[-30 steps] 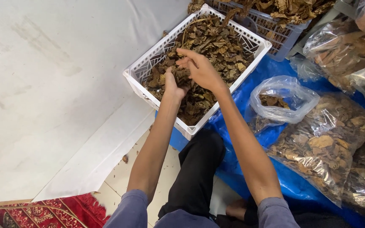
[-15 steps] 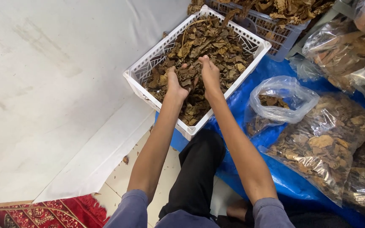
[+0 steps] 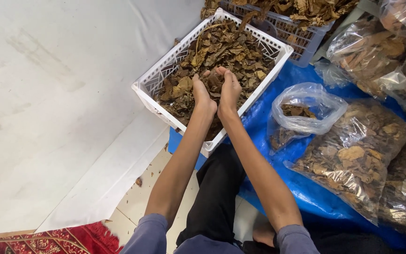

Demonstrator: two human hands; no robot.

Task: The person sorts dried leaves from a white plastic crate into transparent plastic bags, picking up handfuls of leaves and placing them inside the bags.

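Dried leaves point(image 3: 222, 51) fill a white plastic basket point(image 3: 152, 84) that sits tilted on the floor, partly on a blue tarp point(image 3: 306, 188) and partly on a white sheet point(image 3: 48, 117). Closest to the camera you get grey sleeves, black trousers, and a bit of red patterned rug point(image 3: 48, 242) at the bottom left corner.

Both bare arms reach forward into the basket. Left hand point(image 3: 202, 96) and right hand point(image 3: 229, 91) are side by side, palms facing each other, cupped around a small clump of leaves between them. The fingers point(image 3: 233, 77) are held together and curled inward, pinching that clump from both sides, right over the middle of the pile.

Just to the right of the basket there's a clear plastic bag point(image 3: 304, 110) standing open on the tarp with only a few leaves in it. Next to it, a big sealed bag point(image 3: 353, 160) packed with leaves lies flat. Further back, a grey crate point(image 3: 283, 30) heaped with more leaves sits behind the white basket, and more stuffed bags point(image 3: 386, 51) pile up at the top right.
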